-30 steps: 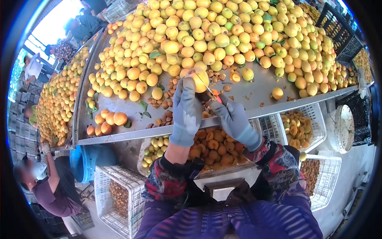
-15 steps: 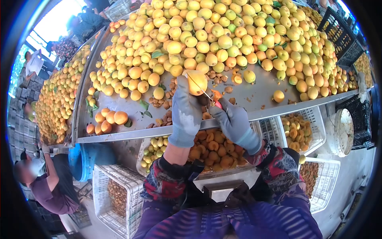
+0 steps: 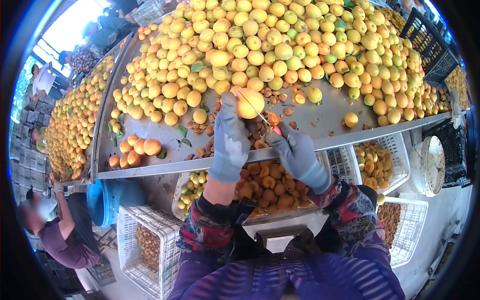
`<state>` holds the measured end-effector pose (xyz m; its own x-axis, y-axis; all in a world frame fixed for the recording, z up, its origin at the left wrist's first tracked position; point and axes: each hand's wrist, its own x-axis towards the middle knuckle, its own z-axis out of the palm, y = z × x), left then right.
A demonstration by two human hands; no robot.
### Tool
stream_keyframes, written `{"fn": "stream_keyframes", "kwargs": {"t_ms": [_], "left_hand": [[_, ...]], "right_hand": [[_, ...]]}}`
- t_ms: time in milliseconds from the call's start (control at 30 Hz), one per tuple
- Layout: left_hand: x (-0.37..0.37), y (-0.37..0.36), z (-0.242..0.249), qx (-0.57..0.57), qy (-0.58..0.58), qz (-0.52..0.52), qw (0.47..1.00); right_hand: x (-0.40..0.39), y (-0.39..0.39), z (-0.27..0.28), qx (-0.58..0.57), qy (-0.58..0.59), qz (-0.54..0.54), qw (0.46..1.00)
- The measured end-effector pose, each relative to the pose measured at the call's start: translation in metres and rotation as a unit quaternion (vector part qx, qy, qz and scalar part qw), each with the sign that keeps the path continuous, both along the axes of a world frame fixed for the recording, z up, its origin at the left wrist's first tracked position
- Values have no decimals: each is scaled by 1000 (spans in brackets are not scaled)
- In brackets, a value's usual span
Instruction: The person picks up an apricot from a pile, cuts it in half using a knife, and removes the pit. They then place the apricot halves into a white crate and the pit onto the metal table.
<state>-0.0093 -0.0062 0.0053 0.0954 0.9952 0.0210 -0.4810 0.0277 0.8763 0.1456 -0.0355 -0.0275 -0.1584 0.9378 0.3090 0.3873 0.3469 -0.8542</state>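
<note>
My left hand, in a grey glove, grips a yellow-orange apricot above the near edge of the metal table. My right hand, gloved too, is closed on the red handle of a small knife. The thin blade lies across the apricot's face, pointing up and left. Behind both hands are brown apricot pits and scraps of orange flesh. A large heap of whole apricots covers the far part of the table.
Below the table edge stands a crate of halved apricots. White crates with pits are on the floor at both sides. A blue bucket and a white bucket flank me. Another person is at lower left.
The apricot has turned slightly in my left hand, and the blade now lies more fully across it. My right hand has shifted a little to the right and down.
</note>
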Motion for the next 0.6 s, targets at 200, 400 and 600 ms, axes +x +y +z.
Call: {"fn": "stream_keyframes", "kwargs": {"t_ms": [200,400,600], "left_hand": [[28,10,-13,129,55,214,967],[-5,10,-22,-26,39,27,999],[24,4,-6,46,12,162,986]], "right_hand": [[-1,0,0,-2,0,-18,1000],[-1,-2,0,25,-41,-6,999],[1,-2,3,-7,-55,-9,998]]}}
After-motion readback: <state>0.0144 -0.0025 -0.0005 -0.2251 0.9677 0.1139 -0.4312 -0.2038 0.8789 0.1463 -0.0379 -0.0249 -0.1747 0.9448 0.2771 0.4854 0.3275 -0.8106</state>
